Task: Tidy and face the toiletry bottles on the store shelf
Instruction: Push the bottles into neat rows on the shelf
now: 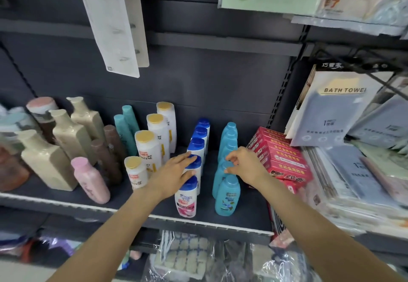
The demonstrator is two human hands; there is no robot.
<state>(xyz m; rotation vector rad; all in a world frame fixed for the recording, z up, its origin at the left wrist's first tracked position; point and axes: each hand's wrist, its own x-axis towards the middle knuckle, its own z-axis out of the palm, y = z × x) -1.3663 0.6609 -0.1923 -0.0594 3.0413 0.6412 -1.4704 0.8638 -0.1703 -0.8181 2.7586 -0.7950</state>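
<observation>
We face a dark shelf (220, 220) with a dark back panel. The largest things sit at the right: towel packs (335, 109), one marked BATH TOWEL, leaning over a stack of flat packs. Just left of them lie red boxes (284, 156), stacked along the shelf's right end. At the far left stand beige bottles (44, 162), then brown bottles (106, 158) with a pink bottle (90, 180) leaning near the shelf edge. Two teal bottles (125, 127) stand behind, toward the back panel. Right of these runs a row of white bottles with gold caps (150, 147), from near to far.

In the middle are the two rows we are working on. The blue-capped bottles (186, 198) run in a line from near the edge to the far panel. Just right of them, apart by a gap, the light blue bottles (227, 195) run in a like line.

Our left hand (174, 173) lies with fingers fairly straight and spread on the blue-capped row, touching the second and third bottles from the near end. Our right hand (242, 164) has its fingers curled narrow, pinching the cap of the second light blue bottle from the near end.

Below the shelf, goods in clear wrap (187, 257) lie bunched together.
</observation>
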